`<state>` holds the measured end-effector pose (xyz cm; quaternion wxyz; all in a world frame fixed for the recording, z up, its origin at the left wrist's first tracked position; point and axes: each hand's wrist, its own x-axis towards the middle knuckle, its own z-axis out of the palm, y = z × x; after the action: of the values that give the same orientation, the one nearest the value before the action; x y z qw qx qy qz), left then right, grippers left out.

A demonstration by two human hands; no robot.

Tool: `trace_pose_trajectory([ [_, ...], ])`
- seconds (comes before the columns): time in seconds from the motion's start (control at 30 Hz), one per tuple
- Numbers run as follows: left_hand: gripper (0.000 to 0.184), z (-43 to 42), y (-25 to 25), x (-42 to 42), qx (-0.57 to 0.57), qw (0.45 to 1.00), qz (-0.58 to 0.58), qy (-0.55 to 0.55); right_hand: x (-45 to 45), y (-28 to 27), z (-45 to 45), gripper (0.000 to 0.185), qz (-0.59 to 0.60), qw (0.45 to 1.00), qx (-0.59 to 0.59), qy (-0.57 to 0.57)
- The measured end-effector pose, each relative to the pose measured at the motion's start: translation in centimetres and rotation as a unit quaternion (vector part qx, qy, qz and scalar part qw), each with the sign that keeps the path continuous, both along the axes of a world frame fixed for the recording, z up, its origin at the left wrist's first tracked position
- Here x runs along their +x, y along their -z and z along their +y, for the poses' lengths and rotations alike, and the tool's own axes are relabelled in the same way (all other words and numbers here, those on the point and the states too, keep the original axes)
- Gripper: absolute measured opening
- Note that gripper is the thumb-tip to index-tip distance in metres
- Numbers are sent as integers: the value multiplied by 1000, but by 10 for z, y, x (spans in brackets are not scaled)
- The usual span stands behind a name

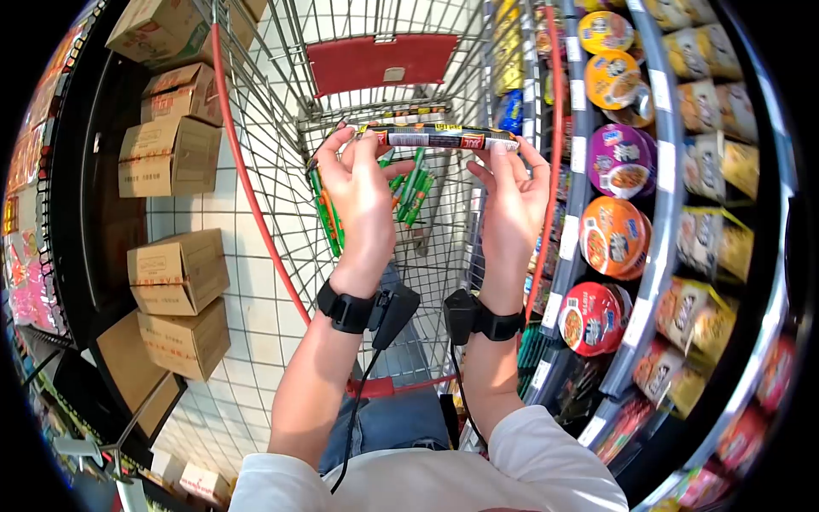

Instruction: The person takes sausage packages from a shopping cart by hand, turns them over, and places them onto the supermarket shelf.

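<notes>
Between my two hands a long, slim black packet with yellow and red print and a white barcode (pixel 439 137) is held level above the shopping cart. My left hand (pixel 359 183) grips its left end, thumb along the near side. At the right end, my right hand (pixel 513 186) pinches it between thumb and fingers. Below, several slim green packets with orange marks (pixel 413 189) lie loose in the cart (pixel 439 282), seen through and between my hands. Exactly what the black packet contains I cannot tell.
Shelves on the right carry instant noodle cups (pixel 616 239) and bagged noodles (pixel 715 162). Cardboard boxes (pixel 175 269) stand along the left side, beside a black shelf (pixel 90 205). The cart has a red panel (pixel 380 64) at its far end and red side rails (pixel 247 188).
</notes>
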<state>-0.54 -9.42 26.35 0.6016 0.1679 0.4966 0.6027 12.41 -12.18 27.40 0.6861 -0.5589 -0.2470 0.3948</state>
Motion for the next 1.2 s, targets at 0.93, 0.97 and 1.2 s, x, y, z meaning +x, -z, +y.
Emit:
trace_pose_trajectory([
  [0.93,83,-313,-343,-65,402,776,-42,484,-93,-321,-430,36,-120,987,96,44],
  [0.97,73,-325,-352,-61,420,773,-30,475,-94,-324,-440,35,-144,985,85,45],
  [1.2,43,-409,-387,-44,551,653,60,516,-69,-382,-543,36,-241,955,120,124],
])
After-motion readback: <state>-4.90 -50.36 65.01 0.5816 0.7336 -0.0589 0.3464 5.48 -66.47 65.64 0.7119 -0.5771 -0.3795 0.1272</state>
